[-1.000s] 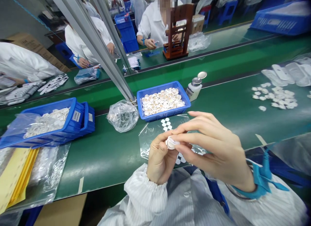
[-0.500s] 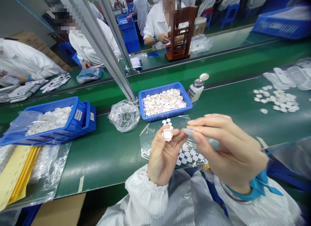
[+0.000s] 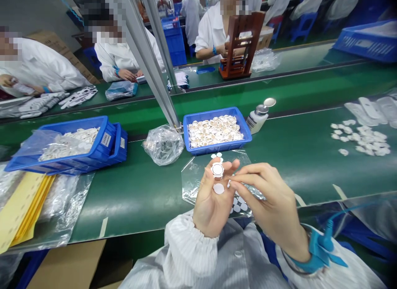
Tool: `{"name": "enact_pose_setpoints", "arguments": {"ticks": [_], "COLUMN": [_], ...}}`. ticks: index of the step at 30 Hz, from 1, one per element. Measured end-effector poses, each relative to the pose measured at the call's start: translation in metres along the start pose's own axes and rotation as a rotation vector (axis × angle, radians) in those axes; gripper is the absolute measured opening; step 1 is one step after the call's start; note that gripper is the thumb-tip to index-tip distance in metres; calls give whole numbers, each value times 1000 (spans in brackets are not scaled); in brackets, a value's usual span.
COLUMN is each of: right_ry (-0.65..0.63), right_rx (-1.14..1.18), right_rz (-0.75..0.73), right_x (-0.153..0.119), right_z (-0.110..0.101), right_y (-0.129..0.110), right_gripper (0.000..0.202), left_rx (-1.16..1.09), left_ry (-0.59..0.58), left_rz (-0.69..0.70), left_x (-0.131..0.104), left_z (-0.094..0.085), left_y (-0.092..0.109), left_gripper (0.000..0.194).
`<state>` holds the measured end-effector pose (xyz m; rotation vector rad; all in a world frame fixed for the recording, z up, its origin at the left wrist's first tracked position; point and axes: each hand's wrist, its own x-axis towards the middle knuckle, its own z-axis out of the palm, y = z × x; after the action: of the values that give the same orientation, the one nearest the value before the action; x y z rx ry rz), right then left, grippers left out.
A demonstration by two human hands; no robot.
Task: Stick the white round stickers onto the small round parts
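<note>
My left hand (image 3: 208, 214) is turned palm up, its thumb and fingers closed on a round white plastic part (image 3: 217, 169) with small tabs on its rim. On that palm, below the part, lies a flat white disc (image 3: 218, 188). From the right, my right hand (image 3: 273, 206) pinches a small white piece (image 3: 229, 183) against the left fingers; its exact kind is too small to tell. Beneath both hands, a clear plastic sheet (image 3: 194, 179) on the green bench carries several white discs (image 3: 238, 206), partly hidden by my hands.
A blue tray (image 3: 218, 150) of round white parts sits beyond my hands, with a pump bottle (image 3: 257, 118) to its right and a crumpled plastic bag (image 3: 163, 144) to its left. Blue bins (image 3: 107, 136) stand farther left. Loose white parts (image 3: 366, 140) lie at right. A metal post (image 3: 155, 69) rises behind.
My right hand has moved left and in toward the left palm, with its pinch lower. A white disc now shows on the left palm. The whole view has shifted slightly.
</note>
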<state>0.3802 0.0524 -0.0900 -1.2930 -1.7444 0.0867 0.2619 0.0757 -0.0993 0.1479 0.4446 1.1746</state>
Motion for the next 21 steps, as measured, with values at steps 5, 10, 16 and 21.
{"name": "enact_pose_setpoints", "arguments": {"ticks": [5, 10, 16, 21], "right_ry": [66, -48, -130, -148], "right_rx": [73, 32, 62, 82], "right_rz": [-33, -95, -112, -78], "right_x": [14, 31, 34, 34], "right_z": [-11, -14, -13, -13], "right_y": [-4, -7, -3, -1], "right_gripper": [12, 14, 18, 13], "left_rx": [76, 101, 139, 183], "left_ry": [-5, -24, -62, -61], "left_rz": [30, 41, 62, 85], "left_x": [0, -1, -2, -1], "left_z": [-5, -5, -3, -6], "left_y": [-1, -2, -2, 0], "left_gripper": [25, 25, 27, 25]}}
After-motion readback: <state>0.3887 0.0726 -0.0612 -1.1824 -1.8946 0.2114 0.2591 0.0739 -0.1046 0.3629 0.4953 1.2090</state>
